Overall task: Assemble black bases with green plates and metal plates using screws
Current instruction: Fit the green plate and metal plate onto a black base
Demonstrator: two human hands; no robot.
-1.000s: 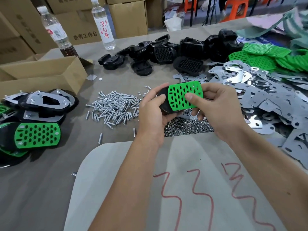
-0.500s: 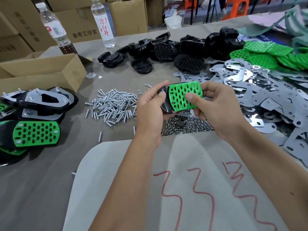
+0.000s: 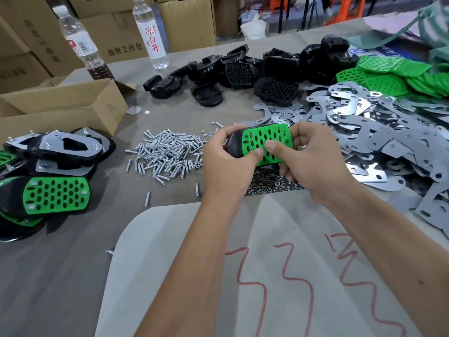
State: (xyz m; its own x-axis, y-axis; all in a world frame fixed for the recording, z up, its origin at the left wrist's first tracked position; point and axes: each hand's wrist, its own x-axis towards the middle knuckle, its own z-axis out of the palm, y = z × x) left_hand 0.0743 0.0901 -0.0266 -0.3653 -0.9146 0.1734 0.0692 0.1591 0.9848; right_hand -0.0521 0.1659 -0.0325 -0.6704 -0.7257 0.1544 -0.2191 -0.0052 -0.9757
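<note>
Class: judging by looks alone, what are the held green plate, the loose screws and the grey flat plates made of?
Green plate: probably moulded plastic, matte, evenly coloured. Screws: bright metal, likely plated steel, glinting. Grey flat plates: sheet metal, thin, dull sheen with reflections.

Our bench point(image 3: 60, 276) under a grey-brown cover, open cardboard box point(image 3: 63, 105) at our left, stacked cartons point(image 3: 184, 20) along the far edge, orange stools point(image 3: 347, 6) beyond, even light.

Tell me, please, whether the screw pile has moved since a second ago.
No. The screw pile still lies in the same spot between the cardboard box and the nuts; only the camera shifted slightly.
</note>
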